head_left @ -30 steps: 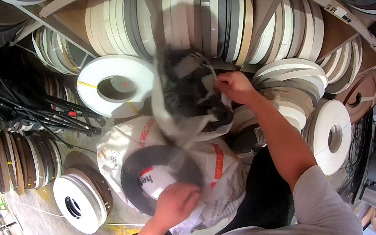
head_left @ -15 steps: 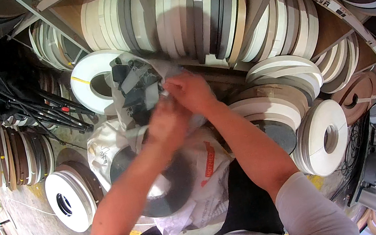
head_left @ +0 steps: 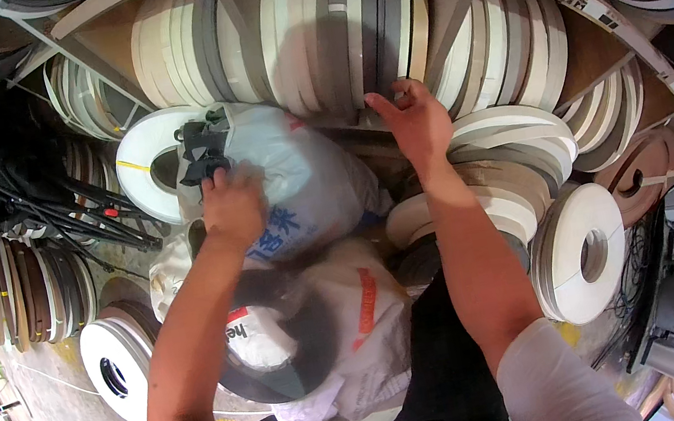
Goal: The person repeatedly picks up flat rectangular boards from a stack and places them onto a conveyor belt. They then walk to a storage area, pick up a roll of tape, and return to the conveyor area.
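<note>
A full white plastic sack (head_left: 307, 166) with blue printing leans against the rolls in front of me, its mouth toward the left. Dark grey and black scraps (head_left: 205, 150) stick out at that mouth. My left hand (head_left: 235, 206) is bent over the sack just below the scraps, fingers closed on the plastic; its fingertips are slightly blurred. Off to the right of the sack, my right hand (head_left: 419, 125) is raised with thumb and fingers apart, holding nothing. Nearer me lies another whitish sack (head_left: 361, 296) with a red print, beside a dark grey roll (head_left: 306, 369).
Upright edging rolls (head_left: 306, 35) fill a shelf behind the sacks. White rolls stand at left (head_left: 117, 371) and right (head_left: 579, 253), with pale rolls (head_left: 513, 134) stacked by my right arm. Black poles (head_left: 73, 198) lean in from the left.
My hands were together at the sack's mouth and are now apart, the right one moved to the right. The sack has tipped over leftward, showing its printed side and fewer scraps.
</note>
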{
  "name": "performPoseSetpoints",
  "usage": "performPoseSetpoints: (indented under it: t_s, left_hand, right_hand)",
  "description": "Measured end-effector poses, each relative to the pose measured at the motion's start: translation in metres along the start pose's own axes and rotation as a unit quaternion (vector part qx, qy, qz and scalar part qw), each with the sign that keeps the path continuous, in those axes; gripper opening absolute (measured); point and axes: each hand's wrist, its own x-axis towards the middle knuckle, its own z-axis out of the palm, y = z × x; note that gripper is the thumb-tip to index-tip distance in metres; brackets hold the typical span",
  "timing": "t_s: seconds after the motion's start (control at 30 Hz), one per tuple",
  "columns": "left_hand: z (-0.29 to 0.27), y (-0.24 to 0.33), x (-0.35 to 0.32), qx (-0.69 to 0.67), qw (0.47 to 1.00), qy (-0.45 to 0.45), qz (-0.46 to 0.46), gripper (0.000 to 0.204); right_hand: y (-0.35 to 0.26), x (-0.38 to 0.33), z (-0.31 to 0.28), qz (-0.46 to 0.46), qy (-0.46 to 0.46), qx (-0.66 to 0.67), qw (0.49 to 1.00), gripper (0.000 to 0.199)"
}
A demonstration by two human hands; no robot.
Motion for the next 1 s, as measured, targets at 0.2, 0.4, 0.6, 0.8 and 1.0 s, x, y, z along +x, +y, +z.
performPoseSetpoints:
  t_s: [0.2, 0.4, 0.6, 0.8, 1.0]
  left_hand:
    - [-0.077, 0.020, 0.030, -0.016, 0.999, 0.030, 0.037, 0.048]
    - [-0.137, 0.062, 0.115, -0.213, 0.944, 0.225, 0.112, 0.037]
    - [-0.189, 0.099, 0.249, -0.207, 0.942, 0.244, 0.098, 0.034]
    - [-0.186, 0.100, 0.356, -0.085, 0.926, 0.358, 0.085, 0.030]
    - [-0.174, 0.086, 0.388, -0.026, 0.942, 0.308, 0.133, 0.031]
  right_hand:
    - [0.007, 0.013, 0.007, 0.043, 0.008, 0.007, 0.999, 0.054]
    - [0.011, 0.024, 0.011, 0.052, 0.027, 0.026, 0.998, 0.049]
    - [0.013, 0.029, 0.013, 0.063, 0.013, 0.058, 0.996, 0.038]
    - [0.009, 0.024, 0.020, 0.067, 0.002, 0.066, 0.996, 0.037]
    - [0.013, 0.029, 0.023, 0.060, 0.032, 0.074, 0.995, 0.035]
